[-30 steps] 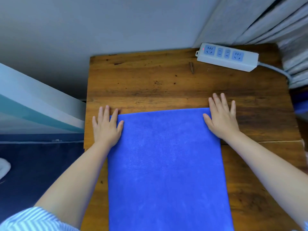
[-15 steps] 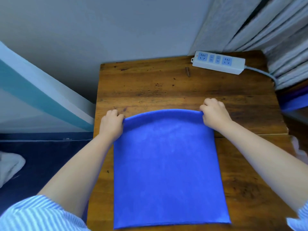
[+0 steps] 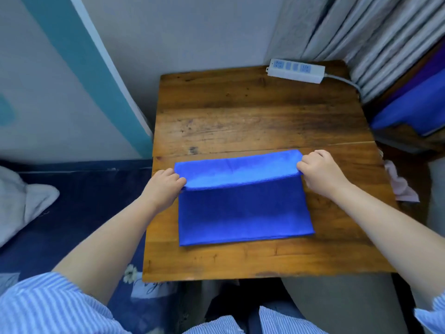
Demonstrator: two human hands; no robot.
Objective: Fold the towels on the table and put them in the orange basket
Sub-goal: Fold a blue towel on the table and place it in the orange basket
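A blue towel [image 3: 243, 210] lies on the wooden table [image 3: 252, 116], its far edge lifted and turned back toward me as a lighter flap. My left hand [image 3: 163, 183] pinches the flap's left corner. My right hand [image 3: 320, 171] pinches its right corner. Both corners are held a little above the lower layer of the towel. No orange basket is in view.
A white power strip [image 3: 296, 70] with its cable lies at the table's far right corner. Grey curtains [image 3: 373, 32] hang behind it. More blue cloth [image 3: 414, 104] sits to the right, a pink cloth [image 3: 399, 184] beside the table's right edge, a white cloth [image 3: 21, 201] at left.
Both hands went from lying flat on the towel's far corners to gripping them, then drew that edge toward me, folding it over. The view shifted back from the table.
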